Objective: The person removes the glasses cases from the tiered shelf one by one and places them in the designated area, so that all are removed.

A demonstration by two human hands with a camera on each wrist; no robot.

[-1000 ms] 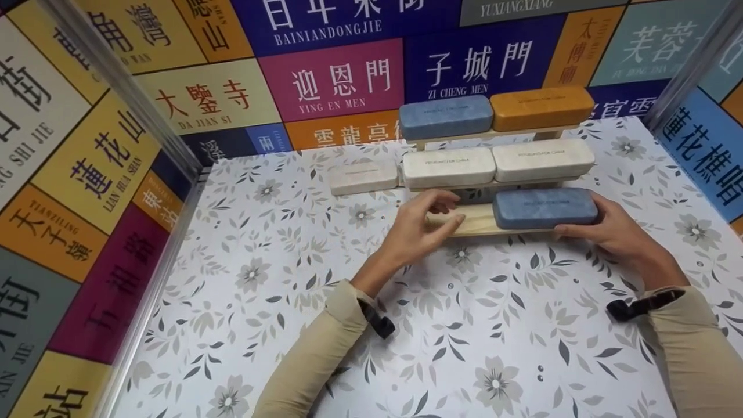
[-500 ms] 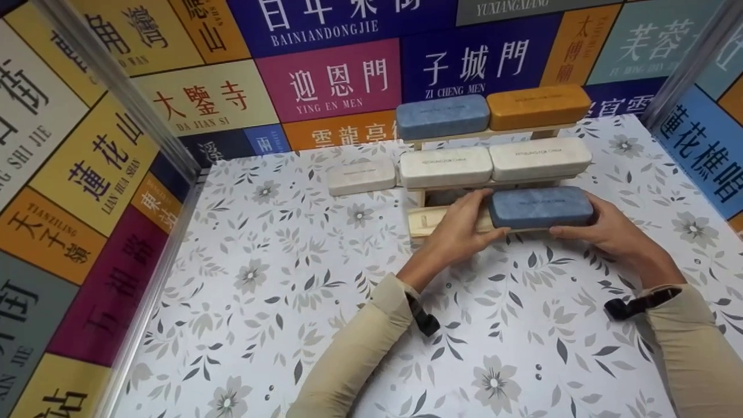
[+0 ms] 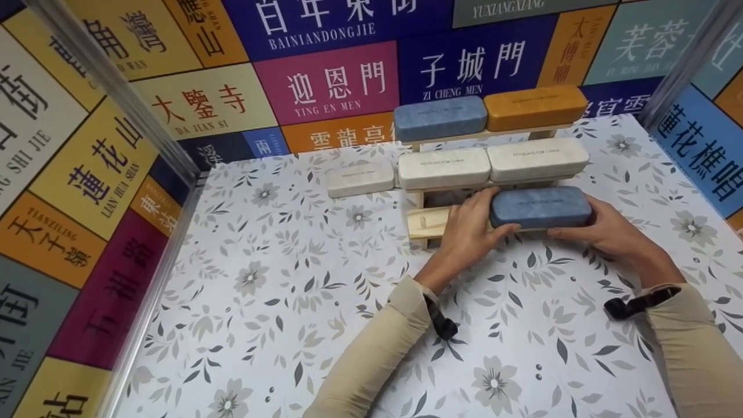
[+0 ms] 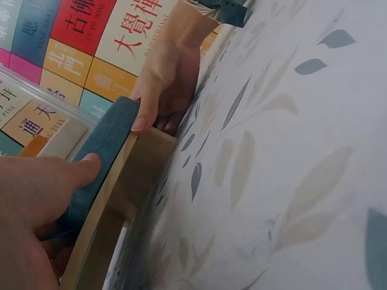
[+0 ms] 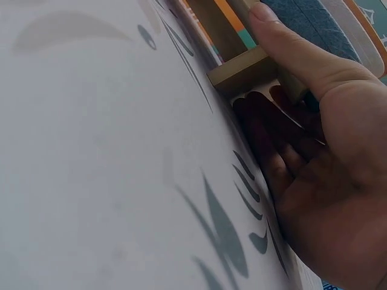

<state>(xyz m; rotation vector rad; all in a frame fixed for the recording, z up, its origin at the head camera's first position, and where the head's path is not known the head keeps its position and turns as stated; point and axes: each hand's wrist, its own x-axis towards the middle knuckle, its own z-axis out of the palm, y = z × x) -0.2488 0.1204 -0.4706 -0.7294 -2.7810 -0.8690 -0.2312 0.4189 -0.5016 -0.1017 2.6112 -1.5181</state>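
A blue glasses case (image 3: 541, 207) lies on the right part of the lowest shelf (image 3: 424, 223) of a wooden three-step stand. My left hand (image 3: 469, 229) holds its left end, thumb along the front and fingers behind. At the other end my right hand (image 3: 616, 232) grips the case, thumb in front. In the left wrist view the left thumb lies over the teal-looking case (image 4: 100, 157). The right wrist view shows the right thumb at the front shelf edge, its other fingers low beside the stand's wooden leg (image 5: 245, 71).
Two white cases (image 3: 446, 168) fill the middle step. On the top step sit another blue case (image 3: 440, 118) and an orange case (image 3: 535, 108). A pale case (image 3: 361, 179) lies on the flowered tabletop (image 3: 232, 325) left of the stand. Colourful lettered panels (image 3: 328, 81) stand behind.
My left hand has moved right, from over the bare left part of the lowest shelf to the case's left end, and taken hold. The right hand has kept its place.
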